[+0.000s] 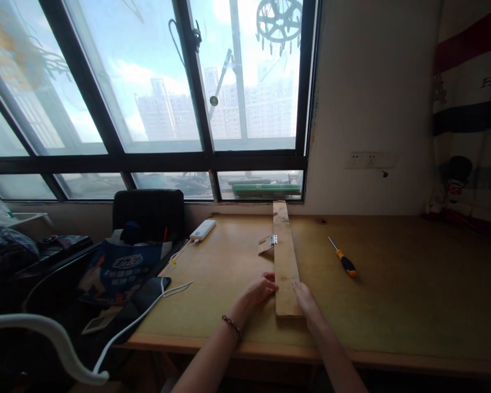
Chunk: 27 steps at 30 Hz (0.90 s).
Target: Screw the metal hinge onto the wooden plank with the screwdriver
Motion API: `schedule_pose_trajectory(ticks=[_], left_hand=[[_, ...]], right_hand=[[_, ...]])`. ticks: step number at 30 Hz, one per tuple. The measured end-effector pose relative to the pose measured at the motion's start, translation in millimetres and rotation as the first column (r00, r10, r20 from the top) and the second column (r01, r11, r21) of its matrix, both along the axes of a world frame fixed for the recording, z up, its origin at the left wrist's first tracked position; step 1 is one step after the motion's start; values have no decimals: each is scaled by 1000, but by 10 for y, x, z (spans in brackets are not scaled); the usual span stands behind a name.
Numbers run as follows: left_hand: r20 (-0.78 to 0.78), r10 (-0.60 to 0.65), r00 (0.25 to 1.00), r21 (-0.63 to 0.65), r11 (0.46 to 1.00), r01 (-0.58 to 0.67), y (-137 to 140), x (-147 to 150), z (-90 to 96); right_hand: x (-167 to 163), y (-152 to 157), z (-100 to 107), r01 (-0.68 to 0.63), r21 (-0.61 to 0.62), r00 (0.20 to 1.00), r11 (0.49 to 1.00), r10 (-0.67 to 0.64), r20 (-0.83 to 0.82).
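Across the wooden tabletop [413, 305], a long wooden plank [287, 273] is laid flat, its near end short of the front edge, its far end reaching the back by the window [245, 162]. Near end steadied from both sides: the left edge is met by the bent fingers of the left hand [259, 289], though whether the wood is pinched there cannot be told; the right edge is gripped by the right hand [305, 302], thumb near the upper face, other fingers mostly hidden. Farther up the left edge, a metal hinge [274, 239] and a small brown flap [264, 245] are noted, well clear of the fingers. Screwdriver [344, 265] left lying to the right, untouched. For a good hold, pressure is best matched on both edges, the plank kept flat, and any shift made slowly, so that the flap is not dragged or bent.
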State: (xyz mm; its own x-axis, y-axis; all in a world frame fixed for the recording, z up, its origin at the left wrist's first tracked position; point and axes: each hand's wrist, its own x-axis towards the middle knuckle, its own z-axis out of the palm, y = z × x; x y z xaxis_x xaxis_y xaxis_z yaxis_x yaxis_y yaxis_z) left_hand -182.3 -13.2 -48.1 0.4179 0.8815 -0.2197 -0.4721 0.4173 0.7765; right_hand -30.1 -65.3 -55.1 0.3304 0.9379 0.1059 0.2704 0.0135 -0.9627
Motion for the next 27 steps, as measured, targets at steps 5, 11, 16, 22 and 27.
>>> schedule_pose_trajectory(ticks=[5,11,16,22,27], left_hand=[[-173,-27,985,95,995,44,-6,31,46],[-340,249,907,331,934,-133,98,42,158],[-415,410,812,394,885,-246,236,-70,0],[-105,437,893,110,898,-427,425,85,-167],[120,471,874,-96,882,-462,662,310,-130]], right_hand=[[13,5,-15,86,-237,939,968,1,343],[95,9,-191,66,-150,947,987,-15,322],[360,116,-139,130,98,978,987,-144,149],[645,520,167,89,165,932,982,-140,333],[638,799,88,55,169,856,984,-134,500]])
